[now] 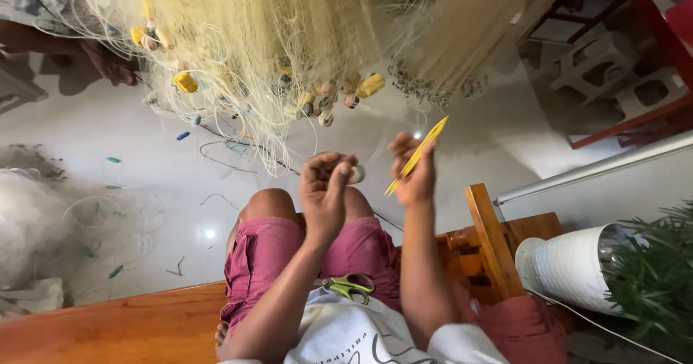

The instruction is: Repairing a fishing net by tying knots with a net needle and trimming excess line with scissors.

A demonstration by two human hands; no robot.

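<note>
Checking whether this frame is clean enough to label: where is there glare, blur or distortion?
Head view: glare spots on the glossy pale floor; hanging yellowish fishing net softly blurred; thin yellow netting needle in the right hand reasonably sharp; wide-angle bending at the edges.

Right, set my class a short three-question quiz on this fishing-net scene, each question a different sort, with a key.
1. True or false: the scissors lie on the person's lap.
2. Which hand holds the yellow netting needle? A) left hand B) right hand C) neither
3. Fill in: the left hand pinches a small pale ____ at its fingertips.

Key:
1. True; they rest on the pink shorts.
2. B; the right hand has it in its grip.
3. Float, like those on the hanging net.
</note>
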